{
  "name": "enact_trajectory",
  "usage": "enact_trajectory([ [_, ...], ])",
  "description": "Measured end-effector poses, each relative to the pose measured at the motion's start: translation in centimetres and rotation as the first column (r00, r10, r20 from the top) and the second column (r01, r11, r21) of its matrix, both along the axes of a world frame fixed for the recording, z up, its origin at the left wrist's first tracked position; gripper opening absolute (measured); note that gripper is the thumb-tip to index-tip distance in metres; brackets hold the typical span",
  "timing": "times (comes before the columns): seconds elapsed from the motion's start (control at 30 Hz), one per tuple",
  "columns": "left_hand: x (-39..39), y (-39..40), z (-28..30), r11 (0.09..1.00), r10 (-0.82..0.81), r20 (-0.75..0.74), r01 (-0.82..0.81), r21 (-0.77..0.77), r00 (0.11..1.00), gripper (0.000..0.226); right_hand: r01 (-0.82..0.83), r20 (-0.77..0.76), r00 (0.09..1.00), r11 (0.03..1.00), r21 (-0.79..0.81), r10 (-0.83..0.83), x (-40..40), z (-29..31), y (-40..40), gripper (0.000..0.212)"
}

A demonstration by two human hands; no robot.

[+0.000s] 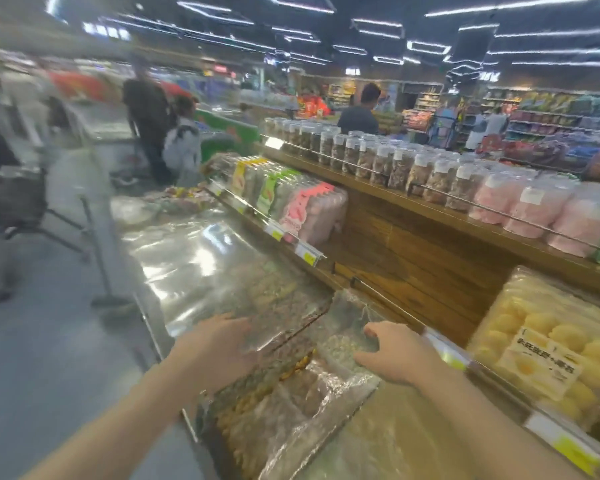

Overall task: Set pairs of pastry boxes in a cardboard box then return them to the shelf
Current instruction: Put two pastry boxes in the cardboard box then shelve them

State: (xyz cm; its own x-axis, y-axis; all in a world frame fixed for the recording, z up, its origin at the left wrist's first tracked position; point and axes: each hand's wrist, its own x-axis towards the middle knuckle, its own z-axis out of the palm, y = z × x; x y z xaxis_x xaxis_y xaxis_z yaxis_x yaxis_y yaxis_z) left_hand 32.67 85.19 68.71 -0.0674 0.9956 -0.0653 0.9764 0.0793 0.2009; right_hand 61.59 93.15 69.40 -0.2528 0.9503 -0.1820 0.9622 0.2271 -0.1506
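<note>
Left hand (219, 344) flat, fingers spread on clear pastry box (281, 344); right hand (395, 351) curled round its far edge, grasping. Box sits low on display counter (194, 258), below wooden shelf (430, 209). Step, likely: picking pair off display. No cardboard box in view; next, secure lift without crushing lid.

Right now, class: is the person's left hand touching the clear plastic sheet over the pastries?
Touching. The head view shows the left hand with its fingers lying flat on the clear plastic sheet.
</note>
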Motion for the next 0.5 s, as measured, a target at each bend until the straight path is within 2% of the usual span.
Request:
enact_trajectory([
  [0.23, -6.2, -14.5, 0.8, 0.944, 0.330, 0.039, -0.328, -0.042, 0.943, 0.042, -0.331, -0.039, 0.943, 0.944, -0.022, 0.330, -11.4, 0.8, -5.1, 0.075],
  [0.37, -10.3, -22.5, 1.1, 0.866, 0.500, 0.049, -0.500, -0.017, 0.865, 0.053, -0.506, -0.078, 0.861, 0.862, -0.026, 0.502, -19.2, 1.5, -9.2, 0.077],
  [0.5, -14.7, -30.3, 1.7, 0.775, 0.630, 0.047, -0.631, 0.010, 0.775, 0.057, -0.647, -0.101, 0.760, 0.763, -0.012, 0.642, -27.4, 3.4, -14.3, 0.068],
])
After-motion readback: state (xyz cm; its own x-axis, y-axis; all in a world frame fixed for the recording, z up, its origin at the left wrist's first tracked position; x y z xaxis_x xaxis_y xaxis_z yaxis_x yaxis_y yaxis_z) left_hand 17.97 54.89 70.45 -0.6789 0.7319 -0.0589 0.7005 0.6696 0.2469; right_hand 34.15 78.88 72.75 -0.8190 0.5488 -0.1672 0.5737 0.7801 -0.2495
